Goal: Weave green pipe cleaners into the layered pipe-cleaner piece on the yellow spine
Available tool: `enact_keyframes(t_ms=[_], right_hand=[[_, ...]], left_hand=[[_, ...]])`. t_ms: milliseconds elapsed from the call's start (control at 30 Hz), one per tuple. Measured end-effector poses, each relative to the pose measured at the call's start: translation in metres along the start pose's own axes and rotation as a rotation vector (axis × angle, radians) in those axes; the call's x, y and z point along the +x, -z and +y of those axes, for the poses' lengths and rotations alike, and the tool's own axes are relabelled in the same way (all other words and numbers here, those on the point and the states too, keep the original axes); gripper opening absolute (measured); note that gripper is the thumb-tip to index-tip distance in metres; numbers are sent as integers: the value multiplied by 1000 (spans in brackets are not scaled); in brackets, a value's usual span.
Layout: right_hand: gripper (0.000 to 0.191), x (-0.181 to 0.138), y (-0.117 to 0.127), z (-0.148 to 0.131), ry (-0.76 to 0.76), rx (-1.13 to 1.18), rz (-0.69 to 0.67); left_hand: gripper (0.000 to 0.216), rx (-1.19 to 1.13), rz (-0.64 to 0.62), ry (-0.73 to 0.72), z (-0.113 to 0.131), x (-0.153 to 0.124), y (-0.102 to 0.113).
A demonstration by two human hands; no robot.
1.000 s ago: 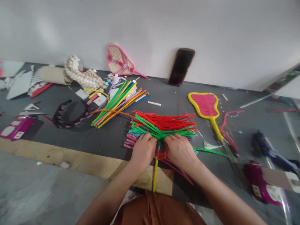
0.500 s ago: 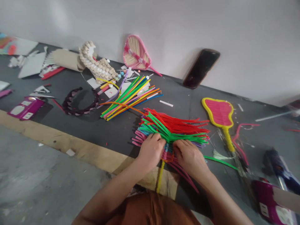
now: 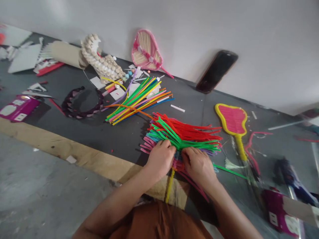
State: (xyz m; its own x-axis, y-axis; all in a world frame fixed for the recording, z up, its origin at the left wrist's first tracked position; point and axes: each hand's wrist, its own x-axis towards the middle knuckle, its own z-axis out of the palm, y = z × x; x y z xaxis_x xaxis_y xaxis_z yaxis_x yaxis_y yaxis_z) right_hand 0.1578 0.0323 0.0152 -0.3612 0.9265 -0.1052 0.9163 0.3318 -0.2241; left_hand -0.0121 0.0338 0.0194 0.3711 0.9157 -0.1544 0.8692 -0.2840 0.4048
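A craft of pipe cleaners (image 3: 189,129) lies before me, its red, green, blue, purple and pink strands fanned to both sides of a woven centre. From its lower end a yellow stem (image 3: 169,187) runs toward me. My left hand (image 3: 161,156) is closed, fingers curled and pinching at the left of the centre, just below the green strands. Opposite it, my right hand (image 3: 199,162) pinches the right side, close to the left hand. Both sets of fingertips are partly hidden, so the exact strands gripped cannot be made out.
Loose pipe cleaners (image 3: 139,103) lie in a pile to the left, beside a dark braided headband (image 3: 82,114). A yellow-rimmed pink hand fan (image 3: 231,119) is at right. A phone (image 3: 216,71) and a pink fan (image 3: 147,49) lean against the wall. Purple boxes (image 3: 20,108) flank both sides.
The camera view has turned slightly, shifting the far-left objects leftward and up. Both hands stay at the centre of the pipe cleaner craft, with the right hand slightly nearer the left.
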Motion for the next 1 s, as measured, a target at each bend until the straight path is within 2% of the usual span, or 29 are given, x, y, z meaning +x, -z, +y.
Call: enact_keyframes(t_ms=[233, 433, 600, 767, 1000], right_hand=[[16, -3, 9, 3, 16, -20, -48], [18, -10, 19, 8, 12, -18, -32], [18, -7, 21, 4, -9, -98, -28], [16, 0, 27, -2, -9, -206, -83], [19, 0, 21, 4, 23, -89, -80]], left_hand=[[22, 1, -40, 46, 2, 2, 4], [19, 0, -13, 76, 3, 1, 4], [20, -62, 66, 62, 0, -1, -2], [17, -104, 117, 66, -3, -1, -5], [17, -140, 115, 85, -2, -1, -3]])
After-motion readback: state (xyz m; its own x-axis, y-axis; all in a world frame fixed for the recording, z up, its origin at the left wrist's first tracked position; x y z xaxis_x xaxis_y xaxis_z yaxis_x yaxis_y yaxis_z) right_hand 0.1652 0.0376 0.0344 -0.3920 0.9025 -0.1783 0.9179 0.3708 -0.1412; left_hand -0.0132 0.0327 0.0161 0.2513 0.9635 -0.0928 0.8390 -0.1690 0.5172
